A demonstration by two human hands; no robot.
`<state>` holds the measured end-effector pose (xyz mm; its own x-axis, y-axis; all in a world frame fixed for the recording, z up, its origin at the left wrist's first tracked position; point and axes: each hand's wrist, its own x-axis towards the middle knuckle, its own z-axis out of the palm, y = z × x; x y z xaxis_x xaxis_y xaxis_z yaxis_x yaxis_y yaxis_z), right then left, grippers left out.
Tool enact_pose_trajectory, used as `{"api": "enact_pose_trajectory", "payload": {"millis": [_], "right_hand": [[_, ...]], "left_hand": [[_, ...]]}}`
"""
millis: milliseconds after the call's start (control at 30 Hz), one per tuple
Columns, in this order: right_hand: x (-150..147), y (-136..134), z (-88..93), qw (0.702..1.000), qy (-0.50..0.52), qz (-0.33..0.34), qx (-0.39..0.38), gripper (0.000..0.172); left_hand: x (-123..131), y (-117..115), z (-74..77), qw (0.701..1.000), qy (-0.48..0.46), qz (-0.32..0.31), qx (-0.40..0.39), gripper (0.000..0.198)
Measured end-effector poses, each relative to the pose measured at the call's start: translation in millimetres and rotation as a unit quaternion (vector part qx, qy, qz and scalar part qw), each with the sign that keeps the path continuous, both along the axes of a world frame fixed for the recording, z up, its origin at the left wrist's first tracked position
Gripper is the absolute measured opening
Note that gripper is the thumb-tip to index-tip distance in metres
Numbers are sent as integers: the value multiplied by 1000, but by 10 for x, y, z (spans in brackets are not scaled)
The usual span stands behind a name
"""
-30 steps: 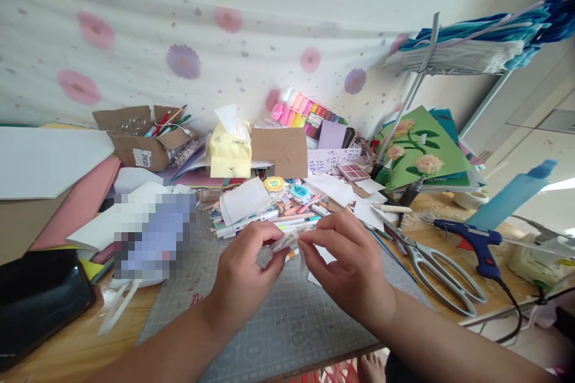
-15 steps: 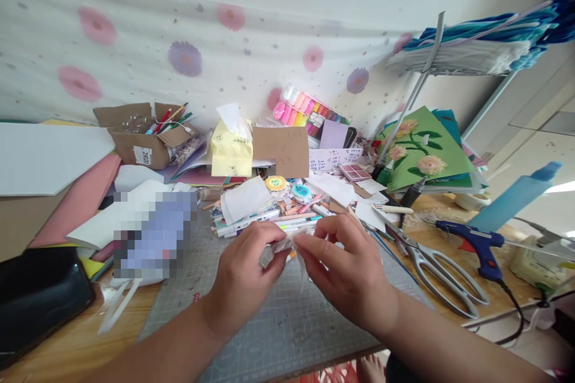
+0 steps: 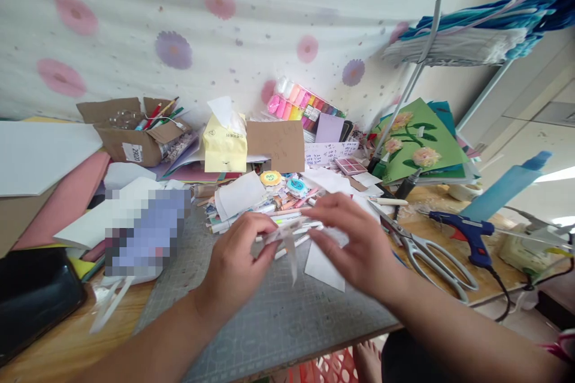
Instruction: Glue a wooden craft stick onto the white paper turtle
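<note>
Between thumb and fingers, my left hand pinches a small, thin whitish translucent piece with a strip hanging down from it. I cannot make out exactly what it is. Just to the right, my right hand is apart from the piece, thumb and fingers spread, slightly blurred. Below both hands lies a grey cutting mat. A sheet of white paper rests on the mat, partly behind my right hand. Several markers lie in a pile beyond my fingers.
At the right lie large scissors, a blue glue gun and a blue bottle. A yellow tissue pack and a cardboard box stand at the back. A black case sits at the left.
My right hand has let go of the whitish piece and its fingers have spread away to the right. The piece stays in my left hand. The view has shifted slightly.
</note>
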<state>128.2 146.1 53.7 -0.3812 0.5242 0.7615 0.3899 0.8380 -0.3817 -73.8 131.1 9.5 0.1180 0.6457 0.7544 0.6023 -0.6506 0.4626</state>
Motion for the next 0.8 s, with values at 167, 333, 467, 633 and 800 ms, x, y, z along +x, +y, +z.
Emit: {"api": "enact_pose_trajectory", "payload": {"millis": [167, 333, 467, 633, 800], "right_hand": [[564, 433, -39, 981, -111, -98, -125, 13], [678, 622, -289, 936, -313, -34, -157, 19], [619, 706, -326, 915, -371, -34, -155, 26], [1015, 841, -356, 883, -435, -99, -143, 48], [1321, 960, -588, 889, -430, -98, -122, 47]], "left_hand": [[-98, 165, -30, 970, -183, -26, -157, 12], [-132, 240, -25, 946, -262, -42, -188, 17], [-117, 229, -18, 929, -282, -73, -230, 19], [-64, 156, 30, 904, -271, -82, -320, 26], [-33, 117, 26, 864, -318, -131, -367, 23]]}}
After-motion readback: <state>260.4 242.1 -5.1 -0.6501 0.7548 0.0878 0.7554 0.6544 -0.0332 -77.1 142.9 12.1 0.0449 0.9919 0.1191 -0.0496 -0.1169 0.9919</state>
